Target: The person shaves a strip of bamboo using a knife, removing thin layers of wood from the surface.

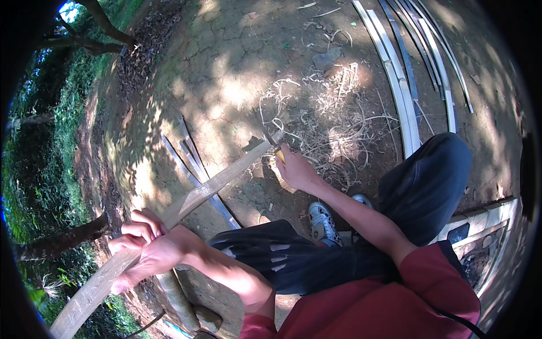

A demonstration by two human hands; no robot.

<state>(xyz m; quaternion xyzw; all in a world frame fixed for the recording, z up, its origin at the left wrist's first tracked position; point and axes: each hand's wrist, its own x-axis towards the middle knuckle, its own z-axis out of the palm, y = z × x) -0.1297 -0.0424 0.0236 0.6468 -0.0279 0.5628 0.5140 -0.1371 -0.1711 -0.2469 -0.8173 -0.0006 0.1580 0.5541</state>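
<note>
A long, flat, pale strip of wood or bamboo (217,182) slants from the lower left up to the middle of the view. My left hand (148,244) is closed around its nearer part, fingers over the top edge and thumb below. In my right hand (297,171) is a knife with a yellow handle (279,156). Its dark blade (266,134) lies across the far end of the strip, seemingly touching it. Beyond that end, curled shavings (344,133) are heaped on the ground.
Long split strips (403,99) lie on the dirt at the upper right. Shorter strips (195,164) lie under the held one. A round pole (179,302) is at lower left, a pale wooden frame (480,223) at right. Trunks (62,240) and bushes line the left.
</note>
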